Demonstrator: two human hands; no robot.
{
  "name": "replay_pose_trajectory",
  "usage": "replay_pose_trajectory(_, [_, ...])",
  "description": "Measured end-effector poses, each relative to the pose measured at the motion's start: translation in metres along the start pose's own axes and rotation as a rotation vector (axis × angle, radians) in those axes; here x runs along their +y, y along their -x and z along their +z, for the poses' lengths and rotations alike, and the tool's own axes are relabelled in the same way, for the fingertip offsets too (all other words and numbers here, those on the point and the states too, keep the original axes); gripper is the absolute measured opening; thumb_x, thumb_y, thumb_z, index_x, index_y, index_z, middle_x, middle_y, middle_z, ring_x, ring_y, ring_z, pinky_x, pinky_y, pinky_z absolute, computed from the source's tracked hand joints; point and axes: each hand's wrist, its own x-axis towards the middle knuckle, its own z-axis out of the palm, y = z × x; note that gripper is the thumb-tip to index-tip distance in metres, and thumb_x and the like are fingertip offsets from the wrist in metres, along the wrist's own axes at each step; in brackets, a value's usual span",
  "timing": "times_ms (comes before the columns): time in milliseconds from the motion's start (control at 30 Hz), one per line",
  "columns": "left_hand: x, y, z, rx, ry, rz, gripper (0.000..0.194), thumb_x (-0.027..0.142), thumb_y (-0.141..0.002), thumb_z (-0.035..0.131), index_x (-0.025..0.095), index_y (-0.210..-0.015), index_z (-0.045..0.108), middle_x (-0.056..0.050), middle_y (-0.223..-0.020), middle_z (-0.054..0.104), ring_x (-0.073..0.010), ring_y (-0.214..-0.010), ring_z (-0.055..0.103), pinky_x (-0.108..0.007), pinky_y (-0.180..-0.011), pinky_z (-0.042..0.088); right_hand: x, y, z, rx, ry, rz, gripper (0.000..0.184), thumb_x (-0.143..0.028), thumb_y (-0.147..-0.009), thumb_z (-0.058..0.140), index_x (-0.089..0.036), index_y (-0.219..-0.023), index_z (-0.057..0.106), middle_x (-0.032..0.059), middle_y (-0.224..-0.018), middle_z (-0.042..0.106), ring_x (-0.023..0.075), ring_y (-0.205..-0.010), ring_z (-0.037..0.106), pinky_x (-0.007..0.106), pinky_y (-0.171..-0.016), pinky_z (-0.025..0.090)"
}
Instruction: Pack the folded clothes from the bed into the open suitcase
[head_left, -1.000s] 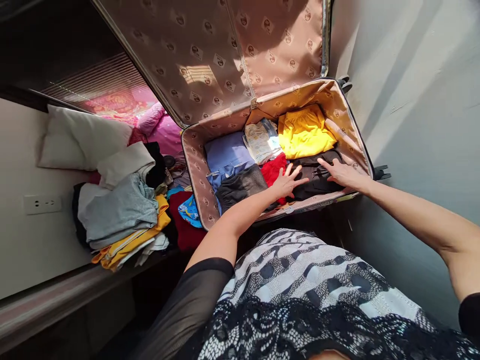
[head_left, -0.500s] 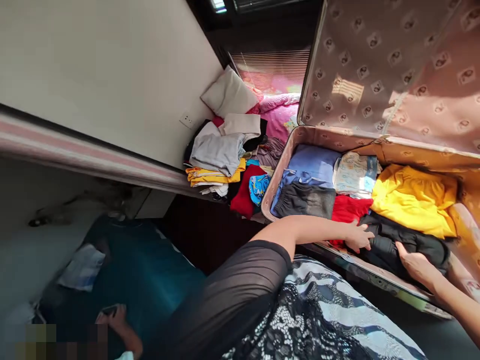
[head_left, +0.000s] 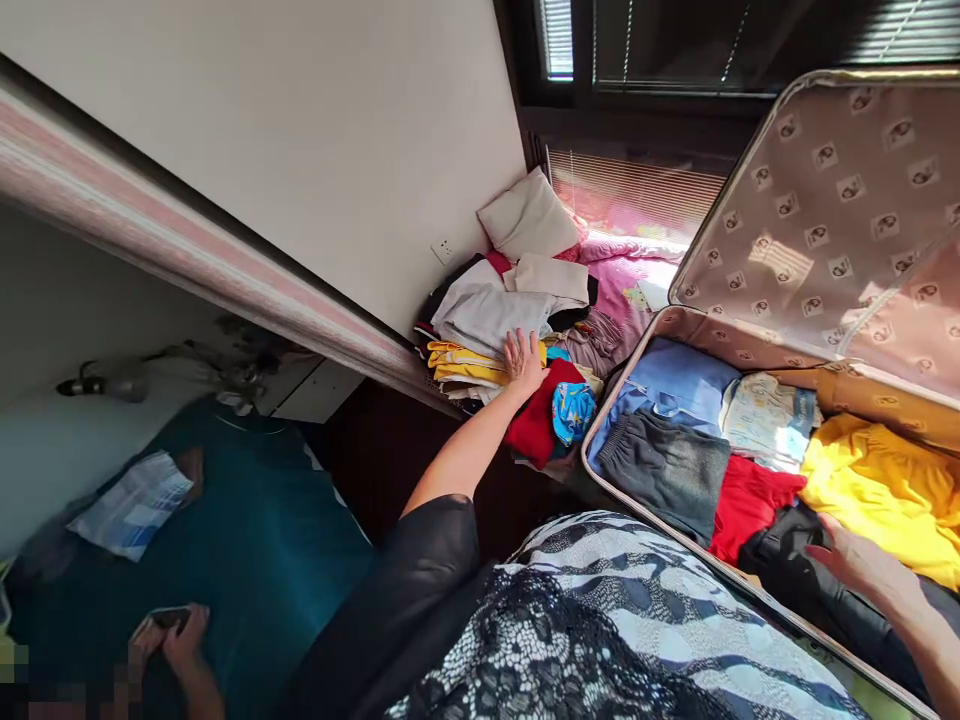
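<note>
To my left, a cloth (head_left: 135,505) lies on a sheet (head_left: 262,530); ahead, I see a pillow (head_left: 527,217), socket (head_left: 442,250) and blinds (head_left: 637,195).

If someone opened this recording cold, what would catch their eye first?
Probably the open suitcase on the right, with its bright yellow garment. Next come the hands: the left hand at the clothes pile beside the white wall, the right hand at the black clothing in the suitcase.

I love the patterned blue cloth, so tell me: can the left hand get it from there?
Probably yes: the left hand is close by, and nothing seems to cover the patterned blue cloth. Only red cloth seems to lie between them.
</note>
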Motion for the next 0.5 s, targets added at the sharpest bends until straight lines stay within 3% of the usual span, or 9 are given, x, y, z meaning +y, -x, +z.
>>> replay_pose_trajectory(67, [-0.014, -0.014, -0.001, -0.011, -0.059, -0.029, 0.095, 0.033, -0.096, 0.078, 0.015, -0.177, 0.031, -0.030, -0.180, 0.030, -0.0476, -0.173, 0.015, -0.068, -0.133, 0.026, -0.042, -0.006, -0.007, -0.050, -0.058, 0.034, 0.038, -0.054, -0.059, 0.062, -0.040, -0.094, 0.054, 0.0272, -0.086, 0.071, 0.0587, -0.105, 0.077, 0.072, -0.101, 0.052])
replay_pose_trajectory(133, [-0.020, -0.025, -0.001, 0.021, -0.082, -0.033, 0.083, 0.031, -0.101, 0.070, 0.017, -0.175, 0.035, -0.028, -0.181, 0.029, -0.0459, -0.172, 0.018, -0.068, -0.133, 0.027, -0.081, -0.009, -0.011, -0.105, -0.071, 0.007, 0.042, -0.054, -0.059, 0.060, -0.043, -0.100, 0.056, 0.0238, -0.085, 0.072, 0.0590, -0.105, 0.076, 0.072, -0.102, 0.052])
replay_pose_trajectory(267, [-0.033, -0.045, -0.018, 0.004, -0.035, 0.007, 0.049, 0.025, -0.108, 0.053, 0.014, -0.155, 0.061, -0.027, -0.165, 0.051, -0.0430, -0.158, 0.046, -0.057, -0.126, 0.041, -0.136, -0.012, -0.014, -0.164, -0.035, -0.087, 0.048, -0.056, -0.066, 0.056, -0.044, -0.112, 0.059, 0.0224, -0.088, 0.074, 0.0590, -0.105, 0.076, 0.072, -0.097, 0.055])
replay_pose_trajectory(367, [-0.056, -0.067, -0.048, -0.162, 0.104, 0.129, 0.042, 0.037, -0.103, 0.068, 0.016, -0.139, 0.073, -0.022, -0.146, 0.069, -0.0385, -0.141, 0.063, -0.047, -0.120, 0.048, -0.160, -0.017, -0.014, -0.149, -0.004, -0.162, 0.048, -0.057, -0.075, 0.052, -0.041, -0.119, 0.061, 0.0260, -0.096, 0.076, 0.0579, -0.106, 0.076, 0.070, -0.096, 0.055])
replay_pose_trajectory(433, [-0.075, -0.084, -0.071, -0.300, 0.236, 0.228, 0.053, 0.047, -0.094, 0.082, 0.018, -0.138, 0.075, -0.018, -0.136, 0.076, -0.0356, -0.134, 0.068, -0.042, -0.118, 0.051, -0.175, -0.021, -0.013, -0.142, 0.015, -0.186, 0.050, -0.057, -0.078, 0.050, -0.038, -0.123, 0.062, 0.0259, -0.094, 0.075, 0.0569, -0.104, 0.076, 0.070, -0.095, 0.056])
replay_pose_trajectory(500, [-0.096, -0.098, -0.090, -0.294, 0.349, 0.193, 0.064, 0.054, -0.087, 0.089, 0.018, -0.138, 0.075, -0.015, -0.129, 0.080, -0.0332, -0.130, 0.071, -0.039, -0.114, 0.054, -0.191, -0.025, -0.011, -0.126, 0.024, -0.187, 0.055, -0.058, -0.079, 0.051, -0.036, -0.127, 0.064, 0.0237, -0.091, 0.075, 0.0558, -0.101, 0.076, 0.070, -0.092, 0.057])
